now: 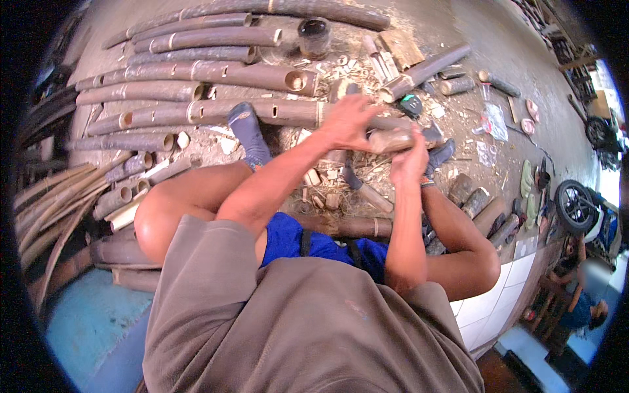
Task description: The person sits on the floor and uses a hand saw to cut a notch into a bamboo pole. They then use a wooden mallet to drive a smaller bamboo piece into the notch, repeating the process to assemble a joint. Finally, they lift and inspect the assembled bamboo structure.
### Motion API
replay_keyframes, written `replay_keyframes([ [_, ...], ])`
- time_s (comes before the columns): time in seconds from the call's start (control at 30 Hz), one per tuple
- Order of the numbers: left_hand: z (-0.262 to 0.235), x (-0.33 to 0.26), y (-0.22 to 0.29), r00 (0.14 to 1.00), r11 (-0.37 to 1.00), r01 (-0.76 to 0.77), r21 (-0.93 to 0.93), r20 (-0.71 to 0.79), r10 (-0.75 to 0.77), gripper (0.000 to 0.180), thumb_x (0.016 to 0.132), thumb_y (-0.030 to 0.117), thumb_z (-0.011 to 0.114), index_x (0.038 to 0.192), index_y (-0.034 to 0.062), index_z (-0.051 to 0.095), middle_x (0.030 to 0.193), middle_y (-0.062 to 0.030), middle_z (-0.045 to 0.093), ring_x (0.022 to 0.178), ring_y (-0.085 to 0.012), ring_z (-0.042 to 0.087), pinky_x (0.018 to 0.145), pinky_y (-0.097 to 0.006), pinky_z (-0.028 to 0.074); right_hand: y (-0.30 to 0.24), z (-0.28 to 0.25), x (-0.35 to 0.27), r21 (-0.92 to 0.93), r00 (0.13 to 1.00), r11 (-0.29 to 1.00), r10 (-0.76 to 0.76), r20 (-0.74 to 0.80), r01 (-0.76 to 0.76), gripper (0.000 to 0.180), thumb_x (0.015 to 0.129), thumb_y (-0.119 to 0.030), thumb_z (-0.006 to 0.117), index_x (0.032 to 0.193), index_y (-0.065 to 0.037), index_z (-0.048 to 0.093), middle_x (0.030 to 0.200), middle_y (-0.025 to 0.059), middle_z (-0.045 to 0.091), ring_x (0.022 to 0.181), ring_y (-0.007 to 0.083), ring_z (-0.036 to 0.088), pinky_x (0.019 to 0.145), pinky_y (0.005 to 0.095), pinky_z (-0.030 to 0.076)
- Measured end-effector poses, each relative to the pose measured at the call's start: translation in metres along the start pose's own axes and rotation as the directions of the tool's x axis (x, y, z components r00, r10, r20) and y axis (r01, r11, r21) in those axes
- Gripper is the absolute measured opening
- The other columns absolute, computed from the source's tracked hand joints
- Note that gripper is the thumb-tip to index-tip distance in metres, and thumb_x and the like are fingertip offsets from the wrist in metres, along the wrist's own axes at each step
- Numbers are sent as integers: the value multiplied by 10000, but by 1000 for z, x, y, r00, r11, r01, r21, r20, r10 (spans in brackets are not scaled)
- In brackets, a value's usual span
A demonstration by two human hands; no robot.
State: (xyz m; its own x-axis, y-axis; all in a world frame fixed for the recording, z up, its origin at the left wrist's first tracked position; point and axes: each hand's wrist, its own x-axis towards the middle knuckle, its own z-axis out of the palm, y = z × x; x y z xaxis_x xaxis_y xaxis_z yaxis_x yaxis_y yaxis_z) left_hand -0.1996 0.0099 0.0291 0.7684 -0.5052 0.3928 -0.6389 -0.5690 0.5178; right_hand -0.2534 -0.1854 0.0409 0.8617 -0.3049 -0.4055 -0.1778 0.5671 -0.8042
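I sit on the floor with both arms stretched forward over my knees. My left hand (347, 121) rests fingers spread on top of a short bamboo piece (391, 139) held out in front of me. From below and the near side, my right hand (409, 160) closes around the same piece. A long dark bamboo pole (288, 111) with cut slots lies across the floor just beyond my hands. My feet in dark blue socks (247, 131) rest against it. Whether a tool is in either hand is hidden.
Many long bamboo poles (196, 69) lie stacked at the far left. Short offcuts and chips (327, 190) litter the floor. A dark round can (314, 36) stands at the back. Split strips (52, 203) lie left. A motorcycle wheel (576, 206) and a seated person (583, 308) are right.
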Motion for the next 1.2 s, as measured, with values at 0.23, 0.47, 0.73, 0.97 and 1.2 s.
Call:
replay_keyframes([
  [0.23, -4, -67, -104, 836, 835, 281, 474, 306, -455, 865, 624, 315, 916, 1376, 180, 511, 1218, -174, 618, 1203, -398, 571, 994, -608, 438, 86, 18, -33, -609, 981, 782, 189, 34, -129, 148, 955, -113, 586, 1090, -71, 542, 758, 45, 586, 520, 157, 567, 448, 329, 505],
  [0.47, -17, -44, -112, 729, 884, 271, 380, 519, -446, 935, 595, 389, 912, 1394, 145, 493, 1201, -192, 640, 1188, -413, 600, 977, -539, 508, 148, 21, -14, -689, 999, 723, 45, -28, -52, 191, 922, -147, 600, 1084, -62, 544, 699, 50, 561, 526, 161, 555, 453, 344, 457],
  [0.73, -17, -46, -116, 746, 898, 289, 332, 510, -428, 798, 590, 353, 885, 1281, 133, 554, 1141, -198, 668, 1139, -407, 620, 938, -503, 529, 128, 4, -13, -938, 971, 254, -87, 222, 237, 345, 885, -269, 641, 1115, -17, 584, 906, 276, 697, 871, 486, 670, 782, 549, 522],
  [0.97, -12, -42, -117, 775, 914, 255, 315, 498, -388, 865, 608, 388, 892, 1354, 152, 524, 1208, -195, 652, 1203, -414, 586, 982, -527, 506, 90, 1, 14, -950, 957, 129, 17, 290, 285, 292, 886, -245, 634, 1048, -4, 604, 836, 253, 701, 777, 407, 710, 710, 484, 551],
  [1.2, -32, -71, -134, 793, 880, 242, 409, 440, -422, 1050, 616, 410, 905, 1524, 225, 411, 1298, -181, 614, 1255, -402, 571, 1068, -557, 448, 80, 51, -66, 77, 867, 864, 495, 64, -498, 182, 963, -242, 621, 925, -79, 552, 718, 53, 568, 591, 191, 594, 531, 402, 543],
])
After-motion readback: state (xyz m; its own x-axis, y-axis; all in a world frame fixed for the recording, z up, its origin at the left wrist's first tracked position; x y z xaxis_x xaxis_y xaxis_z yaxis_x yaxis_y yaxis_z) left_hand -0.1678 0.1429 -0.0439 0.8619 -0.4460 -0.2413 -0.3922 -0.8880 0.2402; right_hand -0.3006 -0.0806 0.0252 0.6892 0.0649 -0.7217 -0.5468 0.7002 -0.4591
